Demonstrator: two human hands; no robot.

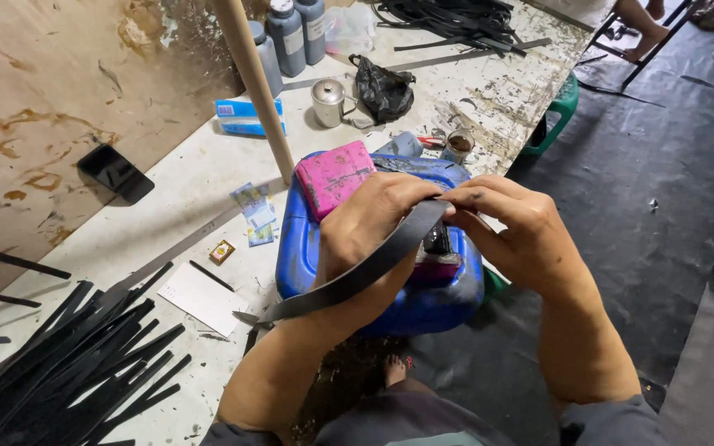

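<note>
The left hand [373, 227] is closed on a long dark strap [357, 277], its fingers curled over the strap's upper end, while the right hand [510, 231] meets it from the other side, thumb and fingertips pinched on that same end. The strap runs down and to the left from the two hands, crossing in front of the left forearm and ending in a tapered tip just above the counter [167, 206]. Both hands hang over a blue plastic jerrycan [299, 248] that lies on its side at the counter's edge. A pink block [334, 177] rests on top of the jerrycan, just behind the left hand, and a small dark object sits under the fingers, too hidden to make out. A heap of similar black strips [68, 363] lies at the lower left of the counter, with a white sheet of paper [202, 299] and a thin black stick beside it. Farther back stand a small metal pot [328, 102], a crumpled black bag [383, 89], grey bottles [287, 37], a blue and white packet [244, 117], and a dark phone [115, 173] lying on a brown board. A wooden pole [254, 78] rises across the view, and another bundle of black strips [448, 18] lies at the counter's far end.
</note>
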